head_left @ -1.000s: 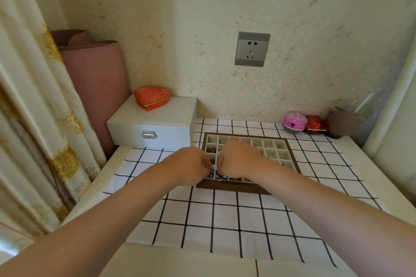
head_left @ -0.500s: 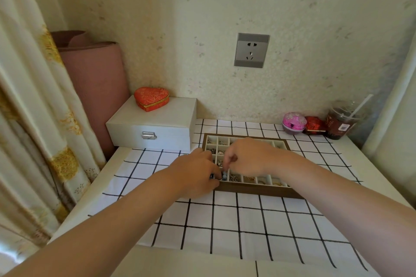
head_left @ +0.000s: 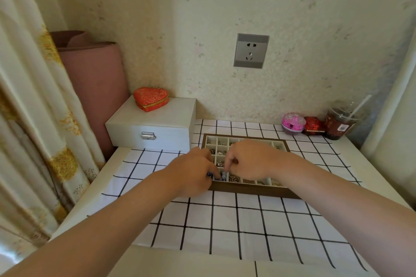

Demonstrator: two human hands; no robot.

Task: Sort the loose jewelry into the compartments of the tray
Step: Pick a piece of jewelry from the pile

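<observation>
I am holding both hands over the wooden tray (head_left: 254,191) on the checked cloth (head_left: 225,220). My left hand (head_left: 193,172) is pinching a blue beaded piece (head_left: 221,178) at the near-left compartment. My right hand (head_left: 249,159) is curling its fingers down beside it, and I cannot tell whether it is gripping anything. Silvery pieces (head_left: 220,153) are lying in the far-left cells and gold chains (head_left: 234,179) in the near row. A red heart box (head_left: 150,99) is sitting on the white case (head_left: 155,128).

soft warm daylight, faint shadows, wide-angle edge bending.
</observation>
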